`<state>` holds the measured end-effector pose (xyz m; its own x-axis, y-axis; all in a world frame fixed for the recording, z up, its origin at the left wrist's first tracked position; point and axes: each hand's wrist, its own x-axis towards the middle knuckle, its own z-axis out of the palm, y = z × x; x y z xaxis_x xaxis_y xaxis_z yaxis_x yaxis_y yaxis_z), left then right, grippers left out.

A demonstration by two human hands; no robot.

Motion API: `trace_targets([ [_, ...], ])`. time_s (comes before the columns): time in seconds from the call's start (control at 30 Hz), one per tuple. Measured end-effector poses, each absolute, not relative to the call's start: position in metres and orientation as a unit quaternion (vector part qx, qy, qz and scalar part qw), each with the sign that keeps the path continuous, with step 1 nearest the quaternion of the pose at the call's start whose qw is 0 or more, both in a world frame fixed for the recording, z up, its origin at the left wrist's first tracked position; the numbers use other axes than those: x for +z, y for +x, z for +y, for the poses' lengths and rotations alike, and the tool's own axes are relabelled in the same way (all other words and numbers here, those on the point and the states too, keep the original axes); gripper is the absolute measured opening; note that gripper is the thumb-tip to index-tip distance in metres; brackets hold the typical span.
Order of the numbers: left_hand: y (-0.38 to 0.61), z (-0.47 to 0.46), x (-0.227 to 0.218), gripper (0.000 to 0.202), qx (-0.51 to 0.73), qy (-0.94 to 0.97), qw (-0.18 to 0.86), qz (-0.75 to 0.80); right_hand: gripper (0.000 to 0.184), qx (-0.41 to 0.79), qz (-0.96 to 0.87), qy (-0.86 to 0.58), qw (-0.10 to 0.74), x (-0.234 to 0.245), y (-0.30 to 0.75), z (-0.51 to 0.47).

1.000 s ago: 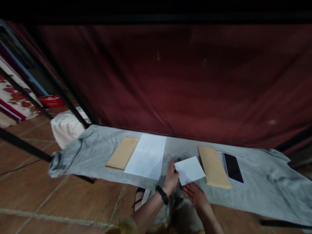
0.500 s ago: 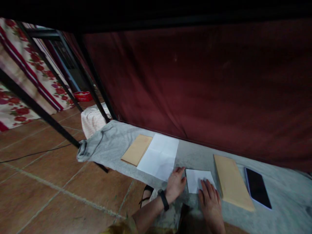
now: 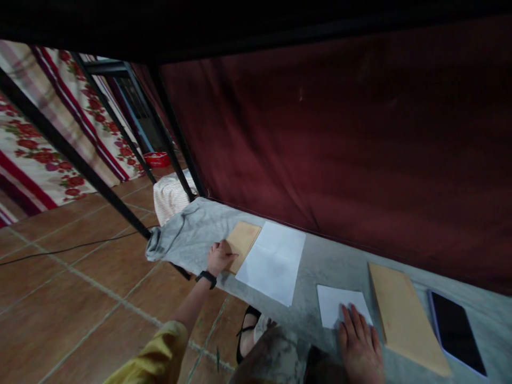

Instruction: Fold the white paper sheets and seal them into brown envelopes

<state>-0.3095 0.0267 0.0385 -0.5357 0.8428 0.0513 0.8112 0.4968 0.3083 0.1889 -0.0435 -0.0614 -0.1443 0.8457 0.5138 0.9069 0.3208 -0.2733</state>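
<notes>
My left hand [image 3: 220, 257] reaches out to a brown envelope [image 3: 242, 238] at the left of the grey cloth [image 3: 184, 234] and curls its fingers on the envelope's near left corner. A black band sits on that wrist. My right hand [image 3: 360, 346] lies flat, fingers stretched, on the near edge of a small folded white paper [image 3: 340, 301]. Between the two hands lies a larger creased white sheet [image 3: 276, 261], right beside the brown envelope.
A second, longer brown envelope [image 3: 406, 317] and a dark phone [image 3: 456, 330] lie right of the folded paper. A dark red curtain [image 3: 340, 133] hangs behind. Black metal frame bars [image 3: 100, 192], flowered fabric [image 3: 36, 154], a red bowl [image 3: 157, 158] and tiled floor lie to the left.
My left hand left the folded paper and reached left to the far brown envelope. My right hand stayed flat on the folded paper. The view swung left.
</notes>
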Motion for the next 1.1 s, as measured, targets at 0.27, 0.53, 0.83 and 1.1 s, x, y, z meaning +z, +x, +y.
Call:
trace_targets([
  [0.27, -0.323, 0.037, 0.034, 0.062, 0.185, 0.474, 0.064, 0.859, 0.055, -0.052, -0.756, -0.583, 0.293, -0.059, 0.189, -0.045],
  [0.53, -0.325, 0.029, 0.035, 0.029, 0.293, 0.447, 0.054, 0.843, 0.057, -0.094, -0.760, -0.593, 0.251, -0.064, 0.190, -0.043],
  [0.83, -0.336, 0.027, 0.062, 0.018, 0.395, 0.404, 0.083, 0.821, 0.059, -0.107, -0.763, -0.591, 0.239, -0.067, 0.191, -0.041],
  [1.1, -0.344, 0.021, 0.092, 0.022, 0.492, 0.337, 0.148, 0.789, 0.059, -0.109, -0.766, -0.590, 0.231, -0.065, 0.192, -0.041],
])
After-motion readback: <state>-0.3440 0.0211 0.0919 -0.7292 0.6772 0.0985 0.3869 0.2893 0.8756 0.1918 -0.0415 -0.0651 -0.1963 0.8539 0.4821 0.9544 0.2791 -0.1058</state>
